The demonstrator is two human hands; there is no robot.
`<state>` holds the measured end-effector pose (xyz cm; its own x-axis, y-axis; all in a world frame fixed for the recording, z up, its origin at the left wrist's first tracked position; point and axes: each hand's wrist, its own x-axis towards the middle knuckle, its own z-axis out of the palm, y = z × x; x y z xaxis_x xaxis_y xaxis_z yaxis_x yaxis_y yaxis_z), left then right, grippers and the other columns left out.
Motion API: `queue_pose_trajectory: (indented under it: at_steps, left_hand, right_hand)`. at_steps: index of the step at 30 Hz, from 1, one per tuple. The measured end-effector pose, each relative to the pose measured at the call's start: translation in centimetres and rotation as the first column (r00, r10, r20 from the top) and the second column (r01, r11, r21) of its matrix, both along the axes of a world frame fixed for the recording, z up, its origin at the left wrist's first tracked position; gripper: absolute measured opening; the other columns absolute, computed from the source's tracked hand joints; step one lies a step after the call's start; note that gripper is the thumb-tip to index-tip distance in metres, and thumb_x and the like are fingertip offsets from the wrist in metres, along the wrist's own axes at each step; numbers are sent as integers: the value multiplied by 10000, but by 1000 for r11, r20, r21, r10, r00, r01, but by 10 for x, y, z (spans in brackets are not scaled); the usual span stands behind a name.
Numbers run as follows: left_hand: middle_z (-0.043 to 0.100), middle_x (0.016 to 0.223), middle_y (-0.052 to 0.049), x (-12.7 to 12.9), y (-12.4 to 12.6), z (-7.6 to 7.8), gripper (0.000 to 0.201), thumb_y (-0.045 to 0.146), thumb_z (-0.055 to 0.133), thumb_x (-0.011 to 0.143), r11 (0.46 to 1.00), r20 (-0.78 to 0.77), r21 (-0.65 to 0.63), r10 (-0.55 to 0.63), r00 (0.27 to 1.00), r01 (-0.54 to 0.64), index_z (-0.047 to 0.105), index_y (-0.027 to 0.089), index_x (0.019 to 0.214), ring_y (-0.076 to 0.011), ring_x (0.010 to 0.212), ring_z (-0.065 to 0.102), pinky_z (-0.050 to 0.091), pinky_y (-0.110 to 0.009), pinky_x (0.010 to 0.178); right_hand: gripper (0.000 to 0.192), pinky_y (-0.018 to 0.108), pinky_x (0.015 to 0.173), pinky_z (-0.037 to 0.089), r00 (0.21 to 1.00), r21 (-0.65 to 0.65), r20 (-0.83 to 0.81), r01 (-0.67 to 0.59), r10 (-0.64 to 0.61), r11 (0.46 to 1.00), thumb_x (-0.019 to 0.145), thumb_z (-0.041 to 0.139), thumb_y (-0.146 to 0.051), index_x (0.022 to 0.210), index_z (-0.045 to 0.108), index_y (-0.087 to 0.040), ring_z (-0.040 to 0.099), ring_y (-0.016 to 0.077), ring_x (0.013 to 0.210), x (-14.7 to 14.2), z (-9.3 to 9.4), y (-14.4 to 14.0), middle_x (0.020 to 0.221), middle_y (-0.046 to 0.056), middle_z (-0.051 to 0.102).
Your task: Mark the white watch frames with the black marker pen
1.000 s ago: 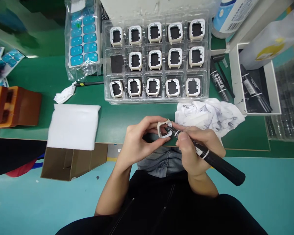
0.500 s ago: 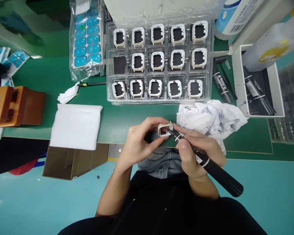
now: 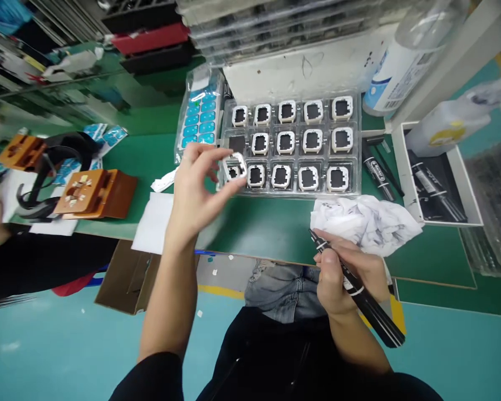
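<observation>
While the left hand (image 3: 196, 186) is raised over the near-left corner of the clear tray (image 3: 356, 146), its fingertips pinch a small white square frame (image 3: 235, 167) by the edges, the frame held in the air just in front of the tray's near row and a little blurred. Nearer and to the right, the right hand (image 3: 342, 273) is closed around a black marker (image 3: 357, 287), whose tip points far-left over the green mat (image 3: 267, 225) and whose body runs back toward the near right past the wrist. Hand and marker lie just beside a crumpled white cloth (image 3: 365, 220) smudged with dark marks, which sits on the mat to the near right of the tray. Inside the tray, more white frames fill three rows of pockets; the left pocket of the middle row shows only a dark square. Left of the tray leans a clear bag of blue stickers (image 3: 200, 114), and near it on the mat lie a white foam pad (image 3: 152, 223) and, further left, an orange-brown fixture block (image 3: 94, 194). Right of the tray lie loose black pens (image 3: 376, 172), and beyond them stands a white open box (image 3: 436, 175) holding another dark marker. At the far left edge, another person's dark sleeve (image 3: 37, 264) rests along the near side of the bench.
</observation>
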<state>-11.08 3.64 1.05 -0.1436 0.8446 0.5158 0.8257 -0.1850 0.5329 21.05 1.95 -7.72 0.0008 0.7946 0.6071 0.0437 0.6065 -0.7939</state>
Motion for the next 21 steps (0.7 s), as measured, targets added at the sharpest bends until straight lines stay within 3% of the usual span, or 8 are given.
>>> queue_pose_trajectory:
  at_steps: [3,6,9,12,17,21]
  left_hand:
    - [746,1452,-175,-43,42,1,582,622,959,1024,992,-141,-125,-11,990,-7,837,257,1460,-417,1336,737,681,-604,1174]
    - [750,1505,-217,-65,70,-5,566,516,908,1023,977,-249,-215,-59,967,4,829,219,1499,-502,1465,683,561,-755,1321]
    - [754,1514,-222,-67,81,-8,575,474,857,1035,981,-264,-195,-51,963,-2,823,223,1551,-494,1445,679,559,-773,1311]
    - [776,1421,-190,-58,92,-9,495,487,894,1003,993,-244,-119,-48,969,19,878,276,1451,-479,1403,679,545,-774,1316]
    - [776,1137,-134,-49,131,-10,386,576,1056,847,958,-225,-218,-237,945,188,941,327,1120,-474,1277,720,527,-787,1306]
    - [752,1063,-107,-52,159,-7,570,742,1134,728,933,-215,-258,-310,926,253,941,312,1047,-420,1186,709,544,-743,1322]
  right_hand:
    - [226,546,830,857,998,71,-50,50,-46,996,1056,889,-208,1196,730,-286,911,305,807,-5,1,3,819,-49,804]
    - [222,512,845,854,995,86,-76,66,-60,994,1047,867,-172,1191,739,-283,927,309,843,-11,3,4,789,-50,773]
    - [185,455,792,838,994,61,-70,94,-89,994,1058,839,-169,1163,734,-279,947,319,893,-16,7,2,825,-27,798]
    - [167,414,755,822,995,43,-31,99,-98,994,1062,828,-167,1138,724,-273,960,329,935,-16,12,-2,875,-1,838]
    - [160,391,828,825,996,-10,6,91,-91,996,1072,803,-158,1122,704,-273,961,298,952,-14,18,-6,992,39,896]
    - [165,386,868,825,997,1,-2,81,-81,997,1067,802,-162,1134,703,-276,963,293,978,-15,18,-5,989,34,896]
